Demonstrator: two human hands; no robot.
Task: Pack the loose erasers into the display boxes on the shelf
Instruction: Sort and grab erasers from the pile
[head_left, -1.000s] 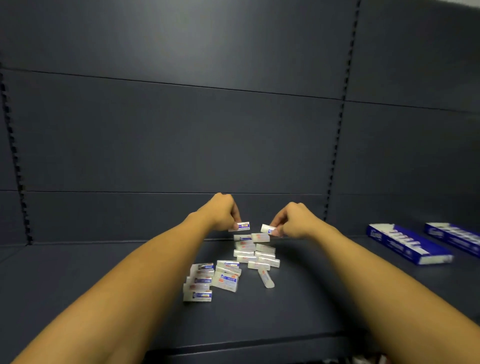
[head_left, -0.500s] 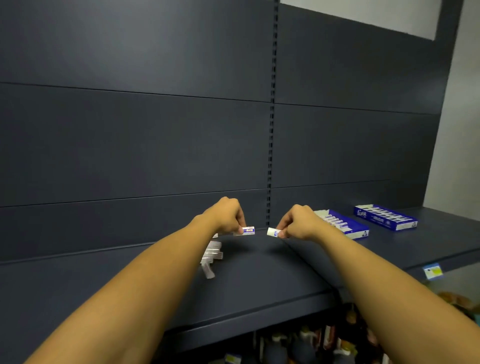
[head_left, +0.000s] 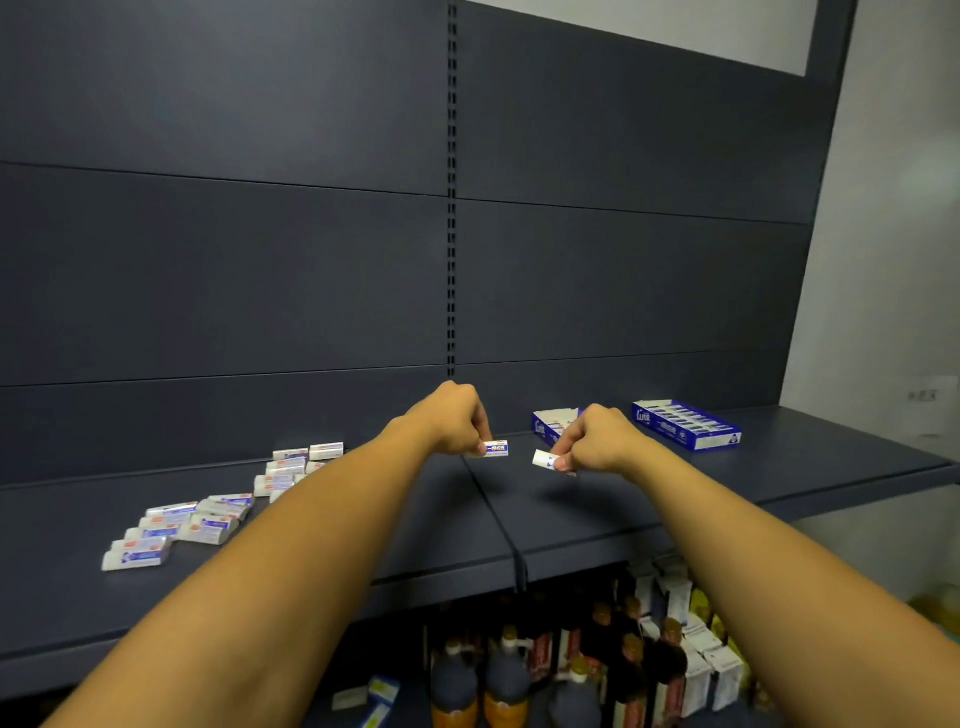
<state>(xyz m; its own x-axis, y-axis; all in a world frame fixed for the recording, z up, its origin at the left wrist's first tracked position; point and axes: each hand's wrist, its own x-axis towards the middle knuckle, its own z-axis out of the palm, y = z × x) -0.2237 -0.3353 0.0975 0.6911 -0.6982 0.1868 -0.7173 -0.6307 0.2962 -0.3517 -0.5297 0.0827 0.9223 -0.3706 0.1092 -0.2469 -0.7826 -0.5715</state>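
My left hand (head_left: 453, 418) pinches a white eraser with a blue and red sleeve (head_left: 496, 448) above the dark shelf (head_left: 597, 514). A second white eraser (head_left: 545, 460) is pinched in my right hand (head_left: 597, 441), just to the right. Behind my right hand sits a blue display box (head_left: 550, 422), partly hidden by it. Another blue display box (head_left: 685, 423) filled with erasers lies further right on the shelf. Several loose erasers (head_left: 208, 512) are scattered on the shelf to the left of my left forearm.
The shelf's dark back panel rises behind, with a slotted upright (head_left: 451, 208) in the middle. Below the shelf's front edge stand dark bottles (head_left: 506, 675) and white cartons (head_left: 696, 670). A grey wall (head_left: 893, 260) is at the right.
The view has swung and both hands, each still holding an eraser, have moved right, away from the loose pile and toward the blue display boxes.
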